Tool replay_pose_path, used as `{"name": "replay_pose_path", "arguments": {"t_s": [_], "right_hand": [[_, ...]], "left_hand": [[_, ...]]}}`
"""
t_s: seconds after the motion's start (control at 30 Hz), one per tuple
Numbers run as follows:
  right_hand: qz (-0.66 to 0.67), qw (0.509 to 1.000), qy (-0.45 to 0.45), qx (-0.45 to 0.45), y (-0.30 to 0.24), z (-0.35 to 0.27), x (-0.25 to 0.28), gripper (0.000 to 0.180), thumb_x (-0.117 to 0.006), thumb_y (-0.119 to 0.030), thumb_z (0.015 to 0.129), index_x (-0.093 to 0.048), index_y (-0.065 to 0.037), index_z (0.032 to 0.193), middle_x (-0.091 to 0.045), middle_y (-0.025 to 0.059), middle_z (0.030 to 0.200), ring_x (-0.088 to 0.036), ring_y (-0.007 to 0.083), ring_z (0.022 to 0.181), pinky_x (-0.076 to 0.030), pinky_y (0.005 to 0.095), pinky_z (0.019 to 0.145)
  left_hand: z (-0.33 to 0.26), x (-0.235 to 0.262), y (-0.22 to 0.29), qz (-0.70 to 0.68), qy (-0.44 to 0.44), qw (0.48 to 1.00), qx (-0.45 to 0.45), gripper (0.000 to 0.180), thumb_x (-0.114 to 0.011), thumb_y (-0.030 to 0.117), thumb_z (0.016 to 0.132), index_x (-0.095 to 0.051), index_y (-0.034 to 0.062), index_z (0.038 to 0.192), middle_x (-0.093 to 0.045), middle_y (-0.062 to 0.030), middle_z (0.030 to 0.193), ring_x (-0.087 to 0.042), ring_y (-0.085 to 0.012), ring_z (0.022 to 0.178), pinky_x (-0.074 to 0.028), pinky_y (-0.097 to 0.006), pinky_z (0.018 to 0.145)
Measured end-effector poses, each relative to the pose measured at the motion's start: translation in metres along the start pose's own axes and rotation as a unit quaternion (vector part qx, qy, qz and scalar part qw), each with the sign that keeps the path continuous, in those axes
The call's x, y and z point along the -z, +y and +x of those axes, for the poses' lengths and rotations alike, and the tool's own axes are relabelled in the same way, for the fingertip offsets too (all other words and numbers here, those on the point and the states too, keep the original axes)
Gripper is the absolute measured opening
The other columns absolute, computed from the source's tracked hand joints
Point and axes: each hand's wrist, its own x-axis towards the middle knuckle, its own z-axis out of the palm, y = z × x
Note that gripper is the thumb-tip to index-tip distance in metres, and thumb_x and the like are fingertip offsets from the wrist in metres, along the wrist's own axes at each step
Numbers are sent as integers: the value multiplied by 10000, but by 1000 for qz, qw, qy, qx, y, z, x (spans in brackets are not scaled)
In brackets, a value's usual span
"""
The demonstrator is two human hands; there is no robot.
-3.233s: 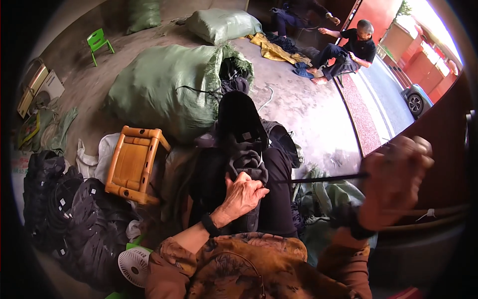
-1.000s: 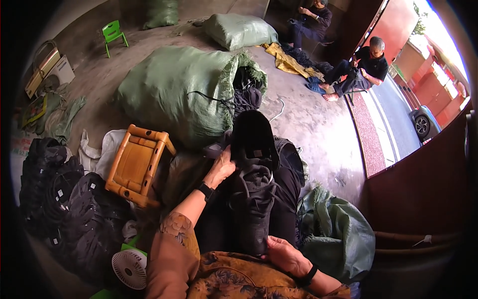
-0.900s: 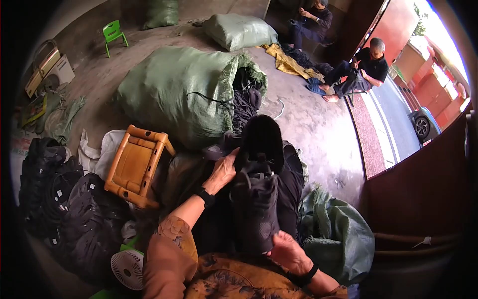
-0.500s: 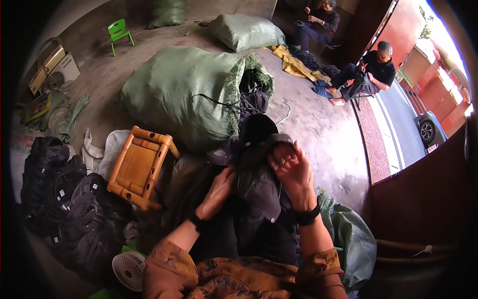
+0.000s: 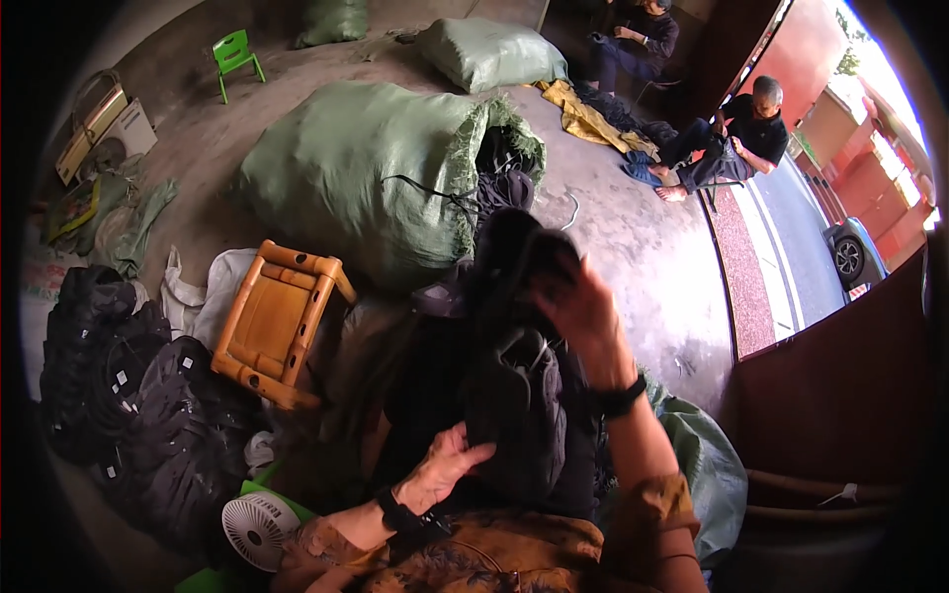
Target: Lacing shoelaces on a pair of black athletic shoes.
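Observation:
Black caps lie across my lap, their dark cloth blending with my trousers. In the upper part of the lap my right hand (image 5: 585, 308) grips a black cap (image 5: 549, 255), with its fingers partly hidden behind the dark cloth. Below it, another black cap (image 5: 529, 381) shows a curved opening. My left hand (image 5: 445, 469) is lower, beside this cap's near left edge, thumb and fingers apart and nothing in them. Each wrist wears a black band. Beyond my knees a large green woven sack (image 5: 346, 183) lies on its side, dark items filling its mouth.
On the left are a bamboo stool (image 5: 277, 321), a heap of black caps (image 5: 158, 425) and a small white fan (image 5: 259, 532). A green sack (image 5: 707, 469) sits at my right. Two people (image 5: 751, 138) sit near the doorway, their hands on dark items. A green chair (image 5: 234, 61) stands far back.
My left hand has drawn back toward me, away from the upper caps. My right hand has turned and closed on a cap. The cap in my lap shows a different side.

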Motion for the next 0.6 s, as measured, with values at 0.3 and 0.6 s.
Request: {"name": "replay_pose_path", "arguments": {"t_s": [0.3,0.6], "right_hand": [[-107,991,61,54,-18,54,97,680,-490,-495,966,-189,-195,1497,-277,232,1507,-346,369,1360,-314,517,1096],[-518,848,84,-78,10,-91,61,388,-572,-367,964,-685,4,951,-689,84,859,-642,128,771,-526,294,740]], "left_hand": [[15,3,-12,49,131,989,-55,202,-651,121,873,-556,-13,991,-616,-46,837,-574,-94,714,-468,-258,574],[45,31,-67,221,194,952,-89,379,-667,192,852,-522,-105,1037,-627,-158,926,-595,-209,834,-480,-337,694]]}}
